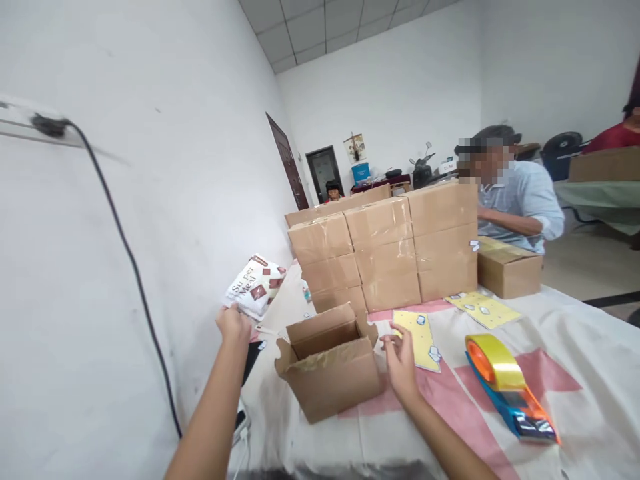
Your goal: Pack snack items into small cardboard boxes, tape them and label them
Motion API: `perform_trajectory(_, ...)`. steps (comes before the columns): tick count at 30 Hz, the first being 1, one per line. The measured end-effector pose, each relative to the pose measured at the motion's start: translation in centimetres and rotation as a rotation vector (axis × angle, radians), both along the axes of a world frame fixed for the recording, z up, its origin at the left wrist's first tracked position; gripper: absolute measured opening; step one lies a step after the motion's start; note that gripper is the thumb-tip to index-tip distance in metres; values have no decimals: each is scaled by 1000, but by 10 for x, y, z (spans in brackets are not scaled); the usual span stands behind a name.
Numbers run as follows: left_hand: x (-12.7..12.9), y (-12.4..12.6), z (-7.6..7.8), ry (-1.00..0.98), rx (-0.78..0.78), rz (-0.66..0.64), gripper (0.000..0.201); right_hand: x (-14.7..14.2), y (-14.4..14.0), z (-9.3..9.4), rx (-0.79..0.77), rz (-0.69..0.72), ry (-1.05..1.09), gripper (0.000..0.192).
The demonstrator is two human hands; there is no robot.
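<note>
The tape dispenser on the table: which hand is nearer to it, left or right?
Right. The right hand is beside the open box, left of the tape dispenser with cloth between them. The left hand holds a packet beyond the box, near the wall.

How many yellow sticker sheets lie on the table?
2: one yellow sticker sheet beside the open cardboard box, another yellow sheet farther right, near the closed box. Stacked boxes may hide more.
</note>
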State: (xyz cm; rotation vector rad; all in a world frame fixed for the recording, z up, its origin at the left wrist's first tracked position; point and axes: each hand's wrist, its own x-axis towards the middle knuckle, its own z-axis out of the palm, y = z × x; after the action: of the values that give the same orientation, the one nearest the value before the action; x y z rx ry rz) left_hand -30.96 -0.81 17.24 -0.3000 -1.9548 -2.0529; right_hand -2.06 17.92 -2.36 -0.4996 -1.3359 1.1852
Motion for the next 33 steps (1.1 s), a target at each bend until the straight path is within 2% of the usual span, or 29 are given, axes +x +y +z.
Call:
perform_trajectory(4, 60, -4, -7, -4, 229, -119, 46, 32, -29, 50, 187, -41, 67, 23)
perform_trajectory(6, 88, -4, -12, -4, 347, -154, 40, 42, -49, 77, 279, -2, 51, 15)
perform_trajectory(8, 113, -1, -14, -13, 448, -186, 35, 41, -69, 103, 284, 95, 25, 16)
perform_trajectory(10, 136, 6, -15, -28, 514, -238, 32, 27, -86, 127, 157, 248, 23, 21)
perform_trajectory(13, 170, 17, -15, -47, 559, -339, 28, -5, -101, 155, -187, 499, 85, 54)
perform_trajectory(15, 189, 22, -16, -49, 582, -390, 25, -22, -106, 168, -339, 618, 153, 64)
perform_trajectory(17, 202, 20, -18, -53, 611, -423, 25, -29, -106, 175, -369, 701, 205, 57)
perform_trajectory(19, 206, 14, -22, -47, 626, -465, 25, -29, -100, 177, -329, 748, 218, 48)
perform_trajectory(22, 196, -2, -37, 25, 520, -515, 25, -24, -81, 178, -164, 659, 185, 47)
perform_trajectory(24, 185, -14, -57, 118, 326, -504, 23, -21, -65, 180, 6, 515, 96, 45)
perform_trajectory(26, 178, -25, -82, 286, 61, -471, 18, -22, -50, 186, 222, 416, -76, 43)
perform_trajectory(29, 183, -37, -119, 684, -271, -408, 26, -27, -39, 194, 637, 392, -487, 46)
perform_trajectory(31, 192, -43, -135, 886, -364, -332, 31, -36, -40, 193, 894, 440, -832, 44)
perform_trajectory(33, 201, -46, -142, 985, -400, -264, 29, -48, -44, 184, 1075, 491, -1133, 38)
